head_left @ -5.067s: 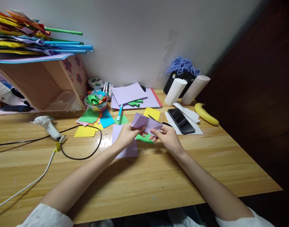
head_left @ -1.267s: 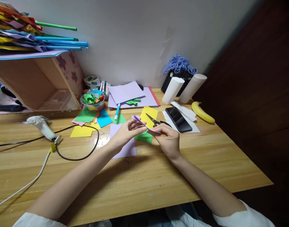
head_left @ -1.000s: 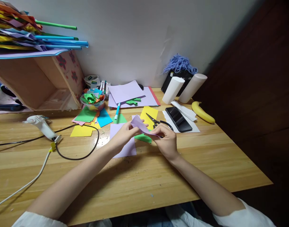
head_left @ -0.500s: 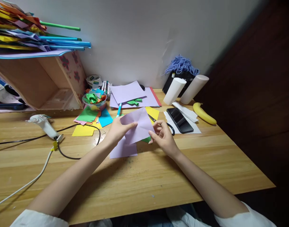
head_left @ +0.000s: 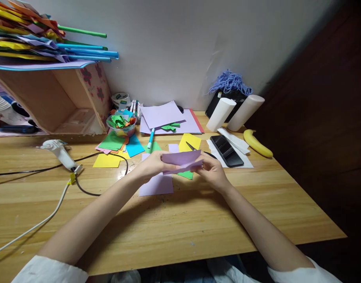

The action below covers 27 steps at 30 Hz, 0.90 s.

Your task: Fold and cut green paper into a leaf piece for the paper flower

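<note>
Above the table, a sheet of purple paper (head_left: 180, 158) is bent along its middle, its two halves partly apart. My left hand (head_left: 152, 165) is closed on its left end, thumb toward the inside of the bend. The right end is pinched by my right hand (head_left: 212, 171). Beneath lies another purple sheet (head_left: 157, 185) on the table, partly covered by my left hand. Green paper (head_left: 186, 175) shows under the held sheet. Just beyond are yellow paper (head_left: 190, 141) and scissors (head_left: 190, 146), their handles partly hidden behind my right hand. A blue marker (head_left: 151, 138) lies farther back.
Coloured paper squares (head_left: 109, 160) and a bowl of paper scraps (head_left: 121, 125) are at left, near a white glue gun (head_left: 61, 156) with its cable. A phone (head_left: 227, 151), banana (head_left: 257, 144) and white rolls (head_left: 221, 114) stand or lie at right. An open box (head_left: 93, 98) is back left.
The purple paper was nearly flat and facing me; now it is bent into two halves. My right hand has moved from its lower right corner to the right end. The view shifted slightly.
</note>
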Tool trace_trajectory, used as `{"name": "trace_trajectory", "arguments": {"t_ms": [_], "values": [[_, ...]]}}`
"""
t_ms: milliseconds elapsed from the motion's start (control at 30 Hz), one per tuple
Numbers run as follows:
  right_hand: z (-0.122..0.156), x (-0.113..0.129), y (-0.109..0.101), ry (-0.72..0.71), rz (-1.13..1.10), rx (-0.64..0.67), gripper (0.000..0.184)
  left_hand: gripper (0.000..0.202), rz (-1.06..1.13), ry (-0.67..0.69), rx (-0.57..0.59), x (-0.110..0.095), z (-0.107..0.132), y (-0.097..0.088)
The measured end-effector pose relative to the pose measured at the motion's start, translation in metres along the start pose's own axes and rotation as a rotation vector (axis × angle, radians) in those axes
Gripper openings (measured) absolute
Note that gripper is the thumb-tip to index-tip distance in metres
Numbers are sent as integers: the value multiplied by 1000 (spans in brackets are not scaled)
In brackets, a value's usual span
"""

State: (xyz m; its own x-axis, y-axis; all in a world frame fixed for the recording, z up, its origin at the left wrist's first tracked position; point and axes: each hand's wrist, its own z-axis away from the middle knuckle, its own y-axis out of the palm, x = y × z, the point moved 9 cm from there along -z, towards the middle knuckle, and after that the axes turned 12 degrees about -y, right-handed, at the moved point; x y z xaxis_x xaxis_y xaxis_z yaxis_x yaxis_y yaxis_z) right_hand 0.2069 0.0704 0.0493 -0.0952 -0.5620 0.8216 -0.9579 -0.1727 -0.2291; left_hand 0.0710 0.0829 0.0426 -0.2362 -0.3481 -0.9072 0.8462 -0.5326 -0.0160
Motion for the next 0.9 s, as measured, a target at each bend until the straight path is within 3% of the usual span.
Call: {"name": "trace_trajectory", "arguments": {"t_ms": [200,300,367,600,733,900], "values": [[2,-7,-7,132,-9,-138,20,33,119,-13,108,2,-4,10],[3,-6,-12,135,23,-188,22,48,247,-41,112,0,-3,11],[3,-5,-14,130,40,-209,22,53,276,-8,82,-5,0,11],[6,-5,-6,149,19,-215,20,28,-13,171,-194,-12,5,1],[5,-7,-6,148,-37,-235,20,24,-13,158,-240,-7,3,-3],[7,-11,-19,169,-34,-358,19,24,-61,141,-245,-8,4,-1]]}}
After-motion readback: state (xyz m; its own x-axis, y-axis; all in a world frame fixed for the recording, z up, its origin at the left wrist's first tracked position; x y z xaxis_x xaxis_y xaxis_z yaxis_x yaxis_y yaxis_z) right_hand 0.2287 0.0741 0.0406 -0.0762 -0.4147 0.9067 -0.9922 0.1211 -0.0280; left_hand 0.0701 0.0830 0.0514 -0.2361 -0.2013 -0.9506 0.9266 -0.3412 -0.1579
